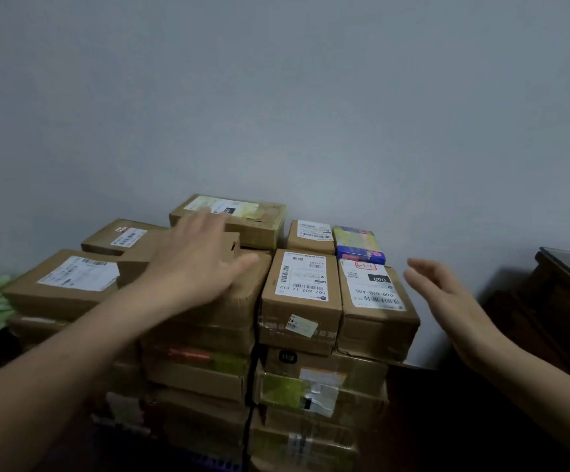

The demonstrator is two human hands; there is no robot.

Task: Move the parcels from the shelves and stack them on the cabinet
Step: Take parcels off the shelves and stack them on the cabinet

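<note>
Two open hands frame a stack of parcels (324, 386) piled against the wall on a dark cabinet (423, 396). The left hand (195, 264), fingers straight and spread, lies flat over the plain brown box (242, 301) topping the middle column, though blur hides whether it presses or merely hovers. The right hand (447, 294) stands palm-inward just off the stack's right edge, fingers loosely extended, holding nothing. The step appears to be squaring the pile. It would go best with even downward pressure on the top box while the right palm nudges the outer column flush, since the box marked 060 (375, 301) appears to jut past the carton beneath and looks likeliest to slip. The parcels are mostly brown corrugated cartons, taped, scuffed and dented at the corners, with white barcoded shipping labels. The carton labelled 502 602 (302, 294) sits touching the 060 box, a blue-and-yellow packet (358, 243) lies behind them by the grey wall (276, 97), and a long flat carton (242, 219) crowns the rear.
</note>
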